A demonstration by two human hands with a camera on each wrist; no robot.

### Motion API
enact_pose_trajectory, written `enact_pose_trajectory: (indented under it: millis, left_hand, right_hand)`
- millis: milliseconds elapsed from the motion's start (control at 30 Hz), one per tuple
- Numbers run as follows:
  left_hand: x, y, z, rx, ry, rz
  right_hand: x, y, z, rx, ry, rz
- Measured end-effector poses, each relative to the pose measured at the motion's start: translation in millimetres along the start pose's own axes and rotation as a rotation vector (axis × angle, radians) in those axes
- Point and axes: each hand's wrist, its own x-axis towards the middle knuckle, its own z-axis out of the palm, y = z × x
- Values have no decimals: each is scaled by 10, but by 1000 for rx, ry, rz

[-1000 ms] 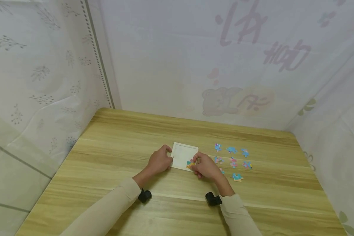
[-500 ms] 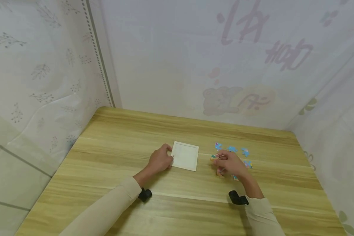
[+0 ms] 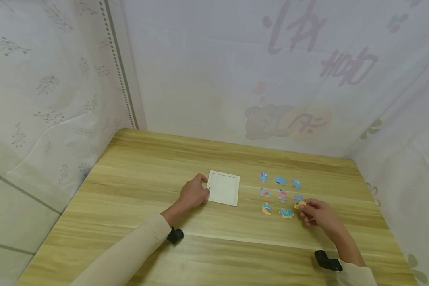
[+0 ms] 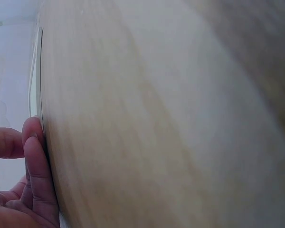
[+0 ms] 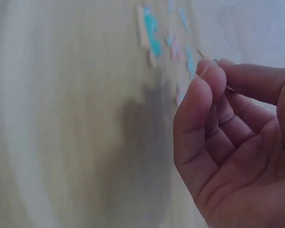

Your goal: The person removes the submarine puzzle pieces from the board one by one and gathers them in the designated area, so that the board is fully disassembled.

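In the head view my left hand (image 3: 193, 192) grips the left edge of a square white puzzle tray (image 3: 223, 188), which lies flat. The left wrist view shows the curled fingers (image 4: 40, 171) low against the table beside the tray's thin edge (image 4: 35, 90). At the right my right hand (image 3: 319, 214) pinches a yellow puzzle piece (image 3: 300, 204) between thumb and fingertips, held above the table. Only a sliver of it shows in the right wrist view. To its left lies a teal and cream puzzle piece (image 3: 286, 213), with another piece (image 3: 266, 209) further left.
Several blue and pink puzzle pieces (image 3: 281, 194) lie in loose rows right of the tray. They rest on a wood-grain table (image 3: 157, 159) with a printed curtain (image 3: 193, 87) behind it. Black wrist cameras (image 3: 175, 236) sit below both hands.
My right hand has lifted the yellow piece off the tray and carried it right, past the rows of pieces. My left hand has stayed at the tray's edge.
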Motion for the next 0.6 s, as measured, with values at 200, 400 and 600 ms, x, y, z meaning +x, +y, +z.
enact_pose_trajectory:
  millis: [200, 400, 600]
  left_hand:
    - [-6, 6, -5, -7, -1, 0]
    - [-2, 5, 4, -6, 0, 2]
    - [-3, 7, 4, -8, 6, -5]
  right_hand:
    - [-79, 188, -125, -1, -21, 50]
    - [-100, 311, -164, 3, -37, 58]
    - [-43, 373, -124, -47, -3, 53]
